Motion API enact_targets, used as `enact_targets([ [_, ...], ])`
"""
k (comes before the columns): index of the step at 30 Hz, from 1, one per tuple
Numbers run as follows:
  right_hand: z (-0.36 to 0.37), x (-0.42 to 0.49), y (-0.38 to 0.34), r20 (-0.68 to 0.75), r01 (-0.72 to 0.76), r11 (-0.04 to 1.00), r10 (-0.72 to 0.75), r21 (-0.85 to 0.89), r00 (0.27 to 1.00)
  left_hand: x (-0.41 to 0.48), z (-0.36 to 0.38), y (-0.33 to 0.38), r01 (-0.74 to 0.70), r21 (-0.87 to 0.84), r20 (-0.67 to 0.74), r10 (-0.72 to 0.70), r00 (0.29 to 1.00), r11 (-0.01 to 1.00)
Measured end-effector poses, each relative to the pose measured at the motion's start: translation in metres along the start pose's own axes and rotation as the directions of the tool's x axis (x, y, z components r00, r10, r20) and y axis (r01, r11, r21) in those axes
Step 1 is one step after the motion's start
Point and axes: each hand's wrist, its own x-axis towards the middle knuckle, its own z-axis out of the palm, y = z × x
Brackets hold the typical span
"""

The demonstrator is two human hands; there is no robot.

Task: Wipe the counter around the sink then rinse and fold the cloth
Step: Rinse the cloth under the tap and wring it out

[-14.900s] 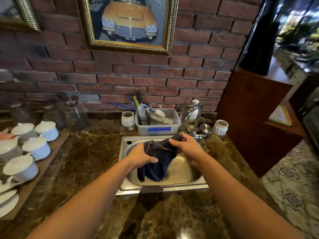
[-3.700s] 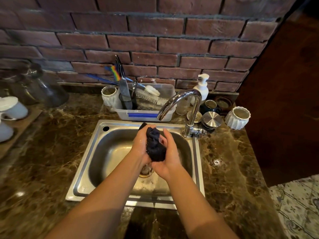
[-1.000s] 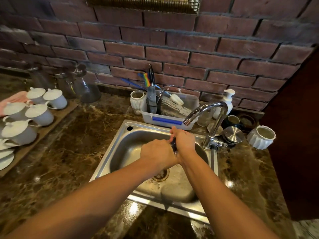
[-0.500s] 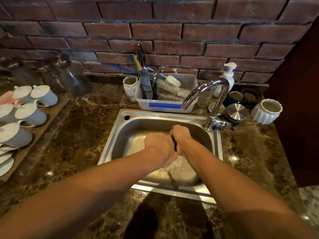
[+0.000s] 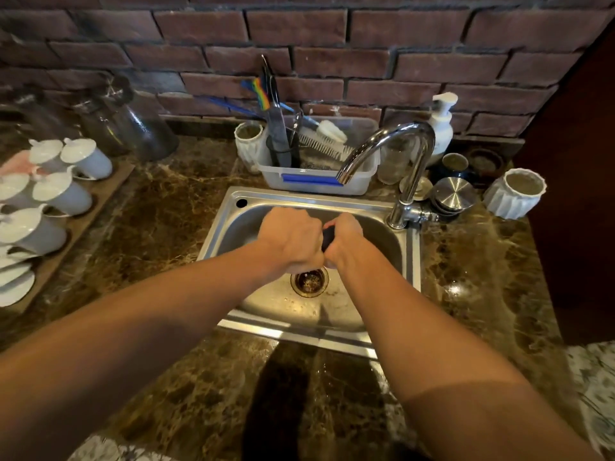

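Both my hands are pressed together over the steel sink (image 5: 229, 224), just above the drain (image 5: 309, 281). My left hand (image 5: 291, 239) and my right hand (image 5: 344, 239) are clenched around the dark cloth (image 5: 326, 237), balled up so only a thin dark sliver shows between them. The chrome tap (image 5: 404, 161) arches over the basin's back right; no water stream is visible. The brown marble counter (image 5: 159, 227) surrounds the sink and looks wet near the front edge.
A plastic tub (image 5: 319, 183) with brushes and utensils stands behind the sink. A soap pump (image 5: 441, 124), jars, a steel lid (image 5: 454, 193) and a white ribbed cup (image 5: 514, 193) crowd the right. White lidded cups (image 5: 60, 194) sit on a board at left, glass jugs (image 5: 133, 128) behind.
My hands stay clamped on the cloth over the basin, shifted slightly toward the back, with the drain now showing below them. The view has tilted down a little.
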Motion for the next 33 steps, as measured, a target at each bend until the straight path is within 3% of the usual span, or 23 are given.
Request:
enact_targets([
  [3, -0.007, -0.001, 0.002, 0.036, -0.065, 0.998, 0.065, -0.001, 0.997, -0.010, 0.001, -0.002, 0.047, -0.108, -0.016, -0.049, 0.999, 0.993],
  [6, -0.009, -0.005, 0.003, 0.106, -0.070, 0.995, 0.078, -0.077, 0.991, -0.027, 0.011, 0.006, 0.207, -0.290, -0.011, -0.220, 0.975, 0.934],
  [8, -0.011, -0.003, 0.001, 0.182, 0.003, 0.991, 0.021, -0.131, 0.983, -0.037, 0.025, 0.016, 0.354, -0.547, 0.104, -0.358, 0.928, 0.759],
  [10, -0.017, -0.004, 0.002, 0.268, 0.009, 0.989, 0.031, -0.145, 0.963, -0.042, 0.040, 0.023, 0.413, -0.703, 0.229, -0.366, 0.902, 0.578],
  [14, -0.040, -0.002, 0.014, 0.333, 0.027, 0.914, 0.121, -0.406, 0.935, -0.061, 0.058, 0.013, 0.445, -0.681, 0.263, -0.372, 0.890, 0.582],
  [16, -0.051, -0.006, 0.024, 0.389, -0.025, 0.907, 0.206, -0.421, 0.898, -0.072, 0.058, 0.008, 0.466, -0.692, 0.258, -0.414, 0.873, 0.552],
  [18, -0.059, -0.018, 0.032, 0.461, -0.017, 0.916, 0.217, -0.400, 0.860, -0.084, 0.053, 0.006, 0.462, -0.732, 0.249, -0.435, 0.865, 0.500],
  [22, -0.061, -0.060, 0.047, 0.537, 0.095, 0.937, 0.108, -0.337, 0.837, -0.107, 0.043, 0.006, 0.360, -0.852, 0.202, -0.395, 0.896, 0.381],
  [26, -0.061, -0.095, 0.071, 0.525, 0.170, 0.975, -0.070, -0.144, 0.848, -0.142, 0.036, 0.011, 0.196, -0.902, 0.030, -0.397, 0.917, 0.385],
  [28, -0.066, -0.110, 0.087, 0.525, 0.152, 0.986, -0.092, -0.072, 0.846, -0.166, 0.036, 0.017, 0.123, -0.910, -0.057, -0.413, 0.909, 0.396],
  [33, -0.091, -0.146, 0.123, 0.591, 0.155, 0.968, -0.007, -0.199, 0.807, -0.228, 0.053, 0.028, 0.141, -0.932, -0.013, -0.420, 0.908, 0.333],
])
